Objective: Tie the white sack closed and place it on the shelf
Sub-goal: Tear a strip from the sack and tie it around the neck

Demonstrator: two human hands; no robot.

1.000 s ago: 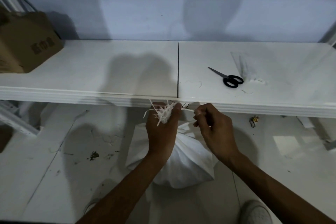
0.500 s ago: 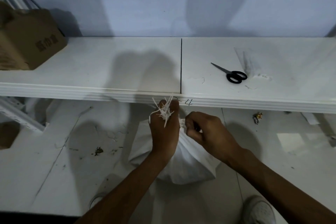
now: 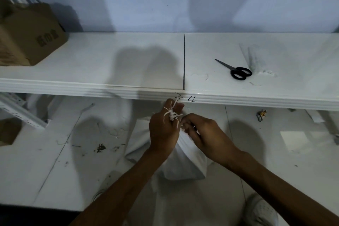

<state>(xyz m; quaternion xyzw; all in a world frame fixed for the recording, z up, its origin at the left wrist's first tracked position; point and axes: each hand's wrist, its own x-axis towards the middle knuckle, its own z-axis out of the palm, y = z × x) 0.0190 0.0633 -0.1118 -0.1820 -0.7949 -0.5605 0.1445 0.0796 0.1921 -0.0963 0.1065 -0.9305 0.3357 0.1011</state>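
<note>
Below the long white shelf (image 3: 91, 64), the left hand (image 3: 163, 130) grips the bunched neck of the white woven sack (image 3: 185, 163), and the right hand (image 3: 203, 134) pinches its fabric alongside. Tying seems unfinished; shelving is not yet done.

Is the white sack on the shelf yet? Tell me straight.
No: the white sack is down below the shelf, over the floor, its gathered neck gripped by the left hand.

Glossy white shelf (image 3: 128, 64) (smooth); frayed woven sack (image 3: 185, 163).

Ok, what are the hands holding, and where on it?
The left hand grips the white sack by its gathered neck; the right hand pinches at that same neck.
</note>
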